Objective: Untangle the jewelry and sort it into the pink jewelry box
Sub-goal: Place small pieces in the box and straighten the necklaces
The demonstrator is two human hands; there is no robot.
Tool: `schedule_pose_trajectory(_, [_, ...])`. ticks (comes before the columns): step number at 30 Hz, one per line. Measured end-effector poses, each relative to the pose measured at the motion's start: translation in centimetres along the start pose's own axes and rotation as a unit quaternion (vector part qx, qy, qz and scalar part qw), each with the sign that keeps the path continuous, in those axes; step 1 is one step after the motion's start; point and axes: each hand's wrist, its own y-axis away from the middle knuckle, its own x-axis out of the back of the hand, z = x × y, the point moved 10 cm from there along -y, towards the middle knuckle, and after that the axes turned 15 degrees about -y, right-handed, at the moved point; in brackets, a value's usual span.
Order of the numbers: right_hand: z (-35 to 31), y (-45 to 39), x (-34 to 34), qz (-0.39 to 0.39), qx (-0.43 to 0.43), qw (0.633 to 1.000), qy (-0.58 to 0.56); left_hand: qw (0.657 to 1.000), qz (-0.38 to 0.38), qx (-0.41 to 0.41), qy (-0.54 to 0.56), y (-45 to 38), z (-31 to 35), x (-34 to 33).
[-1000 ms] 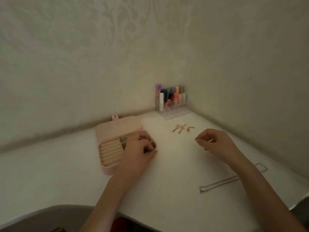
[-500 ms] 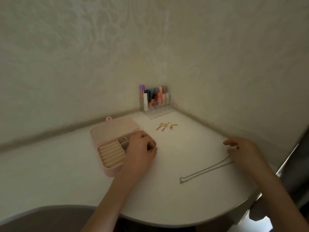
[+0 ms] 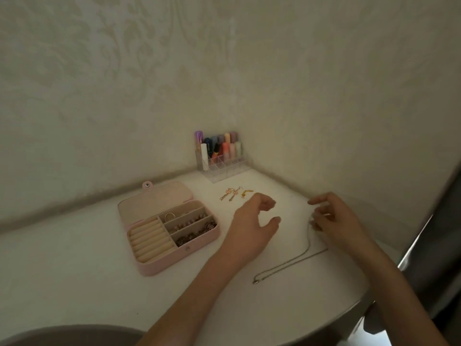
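Right hand [image 3: 336, 221] fingers pinch chain necklace [image 3: 294, 260] (looks so); left hand [image 3: 254, 221] loosely open, empty, hovering beside. Risk: chain trailing below fingers drags, kinks, or slips off bench [image 3: 99, 283] edge.

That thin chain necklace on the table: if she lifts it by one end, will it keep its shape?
Probably not. The chain necklace already lies in loose curves where the right hand pinches it, so it likely hangs limp. Being so fine, it probably weighs little and may tangle easily.

I have one view only — the head camera, looking forward and down from above the white table [image 3: 74, 270], close over it, facing the wall corner behind the clear organizer [image 3: 219, 168].
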Motion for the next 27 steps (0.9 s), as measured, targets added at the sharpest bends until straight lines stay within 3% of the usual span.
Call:
schedule_pose_trajectory(2, [-1.9, -0.1, -1.8, -0.045, 0.0, 0.993, -0.112, 0.985, -0.11, 0.058, 0.116, -0.4, 0.3, -3.1])
schedule_pose_trajectory(4, [-4.3, -0.1, -3.1, -0.081, 0.035, 0.987, -0.134, 0.948, -0.209, 0.102, 0.215, 0.1, 1.1, -5.7])
schedule_pose_trajectory(6, [-6.3, -0.5, -3.9, -0.09, 0.053, 0.983, -0.15, 0.929, -0.249, 0.107, 0.253, 0.6, 1.6, -6.3])
schedule_pose_trajectory(9, [-8.2, -1.8, -4.3, -0.081, 0.086, 0.987, -0.108, 0.947, -0.191, 0.113, 0.232, 0.8, 0.0, -4.1])
schedule_pose_trajectory(12, [-9.3, -3.1, -5.9, -0.078, 0.178, 0.974, 0.117, 0.984, -0.062, 0.136, 0.1, 0.3, -3.2, 0.6])
schedule_pose_trajectory(17, [-8.4, -5.3, -12.0, -0.16, 0.2, 0.92, 0.297, 0.986, -0.026, 0.16, 0.037, 0.8, -5.6, 6.1])
schedule_pose_trajectory(21, [-10.9, -5.7, -16.8, -0.212, 0.264, 0.887, 0.313, 0.983, -0.001, 0.171, -0.073, 1.4, -7.7, 9.8])
schedule_pose_trajectory(27, [-13.2, -8.4, -20.8, -0.207, 0.286, 0.896, 0.27, 0.968, 0.0, 0.251, -0.013, 3.0, -11.7, 11.6])
